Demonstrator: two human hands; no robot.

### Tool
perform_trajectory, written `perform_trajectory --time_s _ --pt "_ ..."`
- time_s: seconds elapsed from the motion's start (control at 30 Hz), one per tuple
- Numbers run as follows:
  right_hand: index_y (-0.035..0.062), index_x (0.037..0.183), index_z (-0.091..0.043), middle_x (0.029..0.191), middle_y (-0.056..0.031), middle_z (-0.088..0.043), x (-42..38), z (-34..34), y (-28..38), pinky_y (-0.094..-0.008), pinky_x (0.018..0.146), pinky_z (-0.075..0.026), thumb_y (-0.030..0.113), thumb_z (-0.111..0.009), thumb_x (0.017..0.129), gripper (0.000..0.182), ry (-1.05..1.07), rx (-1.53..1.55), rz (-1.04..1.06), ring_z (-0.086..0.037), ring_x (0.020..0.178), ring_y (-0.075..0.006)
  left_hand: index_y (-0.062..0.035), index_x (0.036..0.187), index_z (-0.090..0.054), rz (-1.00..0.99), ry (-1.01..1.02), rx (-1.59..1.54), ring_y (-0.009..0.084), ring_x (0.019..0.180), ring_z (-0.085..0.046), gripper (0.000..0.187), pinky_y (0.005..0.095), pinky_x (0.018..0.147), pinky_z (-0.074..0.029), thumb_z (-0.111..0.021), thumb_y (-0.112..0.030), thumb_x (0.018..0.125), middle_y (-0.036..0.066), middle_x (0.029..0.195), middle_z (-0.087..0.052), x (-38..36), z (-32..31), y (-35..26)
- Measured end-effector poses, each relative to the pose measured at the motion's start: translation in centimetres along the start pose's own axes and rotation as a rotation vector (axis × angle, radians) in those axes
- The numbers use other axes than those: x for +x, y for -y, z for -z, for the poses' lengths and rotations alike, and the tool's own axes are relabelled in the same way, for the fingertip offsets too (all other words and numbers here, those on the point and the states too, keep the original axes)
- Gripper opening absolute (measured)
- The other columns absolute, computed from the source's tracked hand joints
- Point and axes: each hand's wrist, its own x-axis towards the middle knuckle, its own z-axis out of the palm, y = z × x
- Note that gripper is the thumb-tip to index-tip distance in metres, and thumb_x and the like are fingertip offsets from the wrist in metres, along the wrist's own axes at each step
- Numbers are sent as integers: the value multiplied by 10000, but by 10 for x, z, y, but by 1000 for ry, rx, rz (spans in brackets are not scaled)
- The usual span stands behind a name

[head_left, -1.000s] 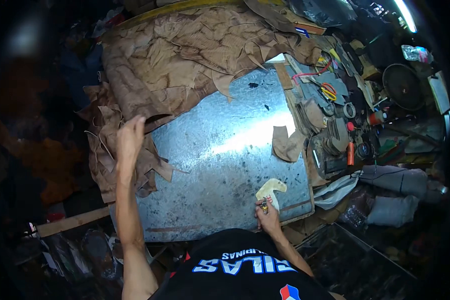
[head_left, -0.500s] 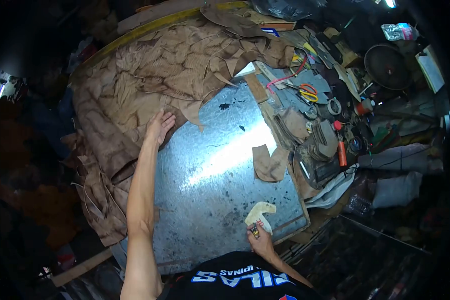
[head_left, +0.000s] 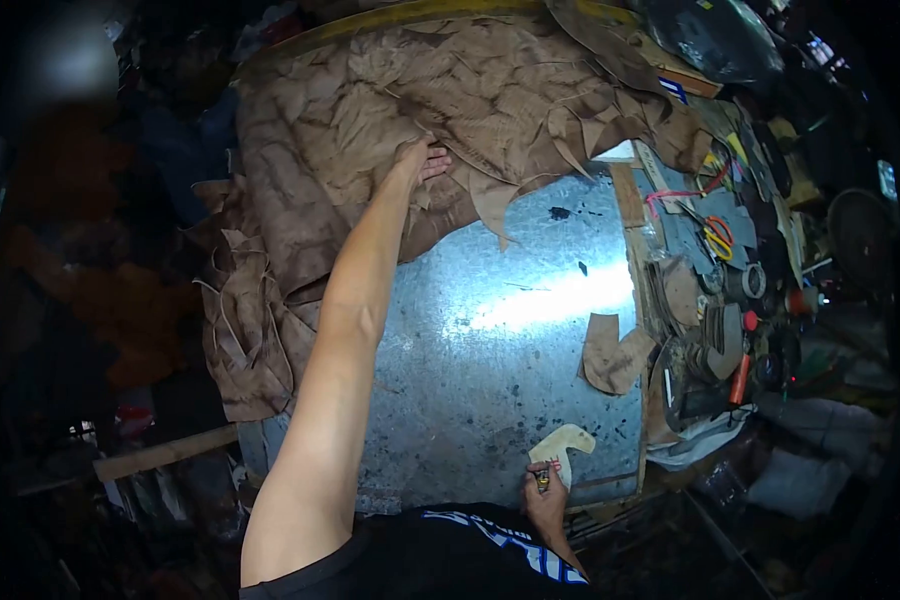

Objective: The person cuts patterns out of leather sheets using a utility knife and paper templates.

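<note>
Far across the table, my left hand (head_left: pixel 422 162) lies open on a big wrinkled brown leather hide (head_left: pixel 340 130), its fingers stretched out to the right. My right hand (head_left: pixel 543 498) is closed near the front edge around a small tool (head_left: pixel 543 479) with yellow and dark parts; its tip is hidden. Right at those fingers is a cream curved pattern piece (head_left: pixel 564 440) with red marks, lying on the metal tabletop (head_left: pixel 470 390). A cut brown leather piece (head_left: pixel 615 355) rests farther up on the right.
Along the right side are orange-handled scissors (head_left: pixel 718 238), a tape roll (head_left: pixel 753 281), stacked leather pieces (head_left: pixel 720 342) and a red-orange tube (head_left: pixel 740 380). Leather scraps (head_left: pixel 245 330) hang over the left edge. A dark plastic bag (head_left: pixel 710 40) sits at the far right.
My left hand has moved farther forward over the hide, and the hide under it looks pushed away. The view has swung left. My right hand still grips the small tool by the pattern piece.
</note>
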Motion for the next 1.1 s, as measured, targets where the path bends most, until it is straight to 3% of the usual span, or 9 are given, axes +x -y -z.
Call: perform_trajectory --time_s 0.33,0.4,0.47,0.53,0.63,0.7,0.9,1.0,1.1 --pt "24 966 -587 656 -81 -595 -6 3 28 -308 494 -475 108 -590 895 110 19 -41 -133 -610 539 -162 -36 1305 -413 -11 114 -92 368 1101 -589 555 444 841 -568 -606 -386 920 252 1271 -526 -11 -38 9" --pt "-11 939 -591 923 -188 -638 2 2 -9 -395 865 -467 136 -614 848 174 -26 -106 22 -617 947 -352 -48 1214 -459 -83 31 -68 295 761 -652 386 416 619 -574 -566 -293 937 205 1044 -622 11 -42 23" --pt "-35 1014 -603 998 -224 -647 5 1 -14 -399 894 -465 182 -613 865 263 -7 -153 -50 -612 1018 -383 -77 1010 -535 -135 2 233 196 446 -527 230 340 348 -398 -453 -284 955 149 686 -625 7 -37 12" --pt "-102 1165 -552 1165 -295 -589 10 -7 -20 -388 959 -444 260 -601 897 453 -118 -203 -35 -547 1159 -403 -79 862 -552 -287 14 298 193 548 -552 283 338 437 -416 -412 -301 967 135 664 -621 -23 -37 -6" --pt "-39 996 -578 857 -202 -623 -1 -1 11 -373 670 -495 188 -587 901 246 -73 -144 29 -640 749 -298 -34 1067 -545 -357 288 -79 214 798 -644 194 354 680 -534 -537 -199 966 117 969 -655 -60 -38 -23" --pt "-20 957 -575 745 -161 -608 -1 0 13 -362 591 -484 174 -581 902 202 -69 -87 38 -627 637 -248 -15 1142 -567 -361 153 -160 163 932 -612 224 289 757 -511 -563 -127 948 93 1099 -618 -150 -56 -17" --pt "17 970 -578 567 -50 -556 -3 2 18 -309 391 -418 182 -578 900 179 -10 11 9 -528 407 -146 -41 1055 -544 -314 76 -65 142 796 -610 214 297 651 -535 -632 -174 913 51 933 -611 -349 -21 92" --pt "16 974 -579 553 -48 -550 -1 -1 10 -314 388 -416 180 -580 900 180 -19 32 31 -529 406 -149 -18 970 -560 -18 -12 -179 151 683 -621 177 285 594 -538 -631 -171 914 55 817 -618 -413 6 198" --pt "35 1009 -568 602 -42 -557 1 -2 2 -289 359 -408 178 -579 912 173 21 71 5 -501 385 -121 -15 947 -597 100 -42 -212 171 801 -659 180 289 659 -541 -615 -193 927 74 867 -660 -463 7 244"
